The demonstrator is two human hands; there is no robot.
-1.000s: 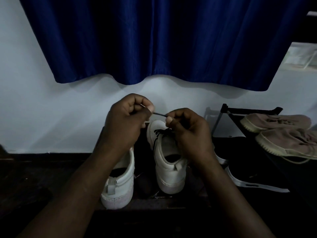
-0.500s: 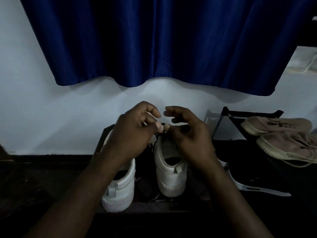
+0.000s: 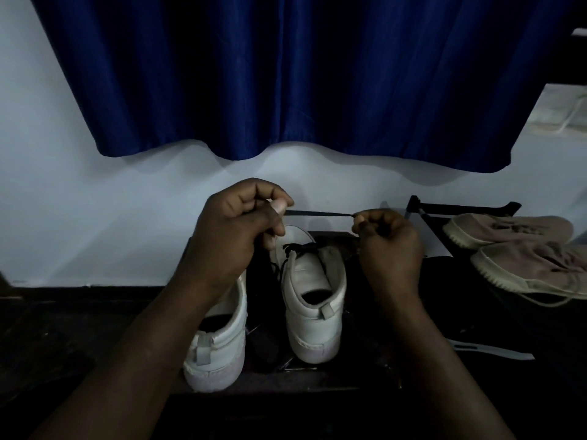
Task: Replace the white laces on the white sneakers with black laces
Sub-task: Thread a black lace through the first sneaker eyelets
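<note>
I have my left hand (image 3: 241, 223) and my right hand (image 3: 387, 239) both closed on a black lace (image 3: 320, 213). Each hand pinches it with thumb and finger. The lace runs straight and tight between them, up above the shoes.

Two white sneakers stand under it, heels toward me and toes toward the wall (image 3: 95, 217). The right sneaker (image 3: 313, 300) sits between my two arms, and black lace shows at its front holes. The left sneaker (image 3: 219, 344) is just beside it. My left wrist hides its front, so I cannot tell about its laces.

Both stand on a dark low surface (floor or shelf, I cannot tell). A blue curtain (image 3: 286, 74) hangs behind. Off to the right, pinkish shoes (image 3: 508, 230) lie on a black rack (image 3: 460, 207). A pale strip (image 3: 495, 351) lies near my right arm.
</note>
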